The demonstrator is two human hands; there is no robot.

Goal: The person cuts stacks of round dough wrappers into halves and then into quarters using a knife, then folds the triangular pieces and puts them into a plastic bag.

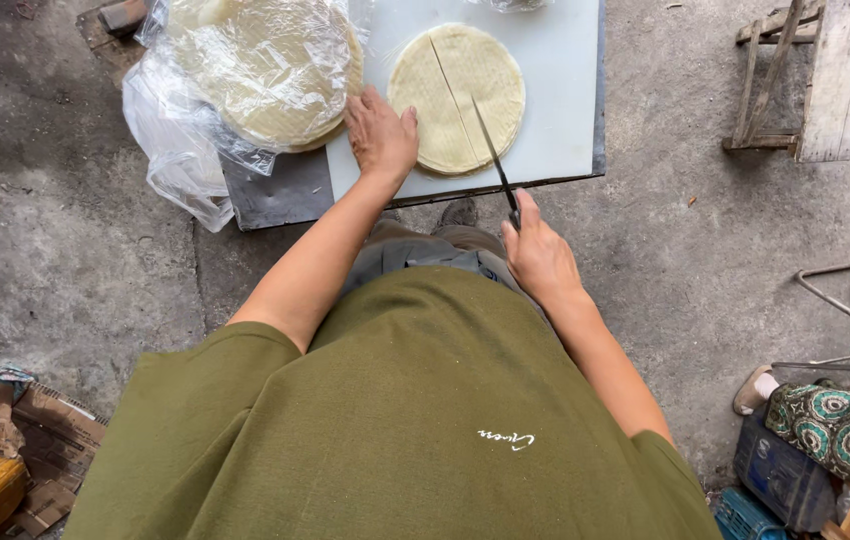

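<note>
While the right hand (542,258) is closing around the dark handle of a long knife (492,150), the blade is lying across a stack of thin round wrappers (457,97) that is sitting on the pale cutting board (565,110), near its front edge. One cut line is already running through the stack from its far rim down to the near rim. The left hand (382,132) is resting open and flat on the board, its fingers touching the left rim of the stack, just beside a second pile of wrappers in clear plastic (265,70) at the board's left edge. The sheets are looking very thin, light and rather dry (probably brittle at the rim), so I judge they are sliding easily over each other and cracking if bent. The safest hold seems to be a flat palm pressing from above, or lifting the whole stack from under its edge.
</note>
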